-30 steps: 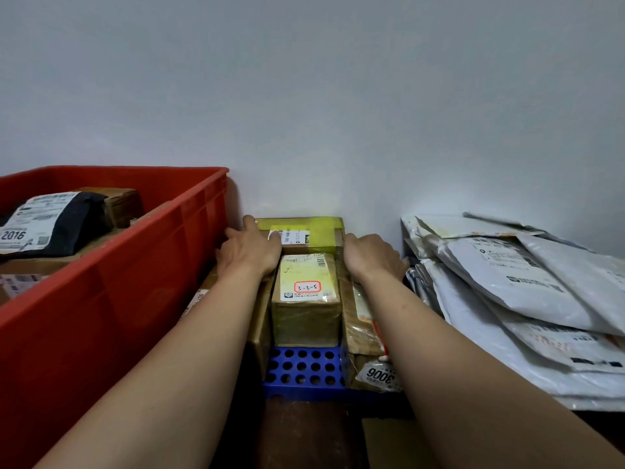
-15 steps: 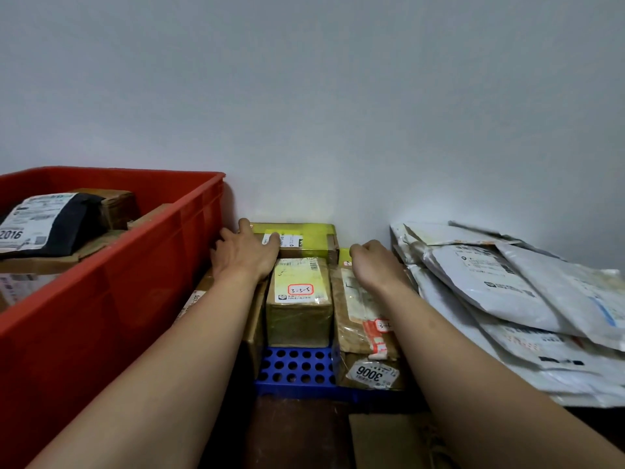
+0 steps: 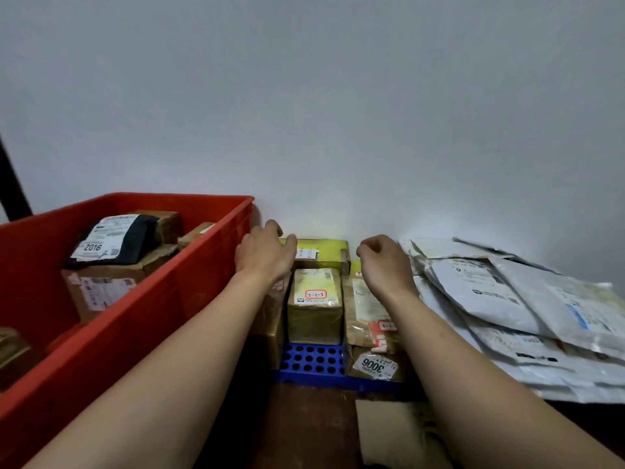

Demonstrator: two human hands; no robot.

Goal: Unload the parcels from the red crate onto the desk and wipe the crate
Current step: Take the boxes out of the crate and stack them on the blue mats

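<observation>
Item: red crate (image 3: 169,299), set on the desk (image 3: 304,431) to the left of both hands, well filled and not yet unloaded. Its long axis is judged to run away from the person toward the wall, the right side wall passing just beside the left forearm. Left hand (image 3: 265,257): nearer of the two, close against the crate's far right corner, fingers spread and nearly straight, laid on the yellow box (image 3: 324,250) at the back of the desk; nothing is gripped. Right hand (image 3: 385,265): farther off, across a taped box marked 3-3-5 (image 3: 314,306), fingers loosely curled over a brown parcel (image 3: 368,309); nothing is seen held in it. Crate contents noted: a black bagged parcel (image 3: 135,238) with a white label reading 2016, lying tilted on a cardboard box (image 3: 105,289); further brown boxes are seen behind and at the near end. The next reach is judged to go leftward and over the rim, most readily by the left hand. Crate walls: plain red plastic, ribbed outside.
</observation>
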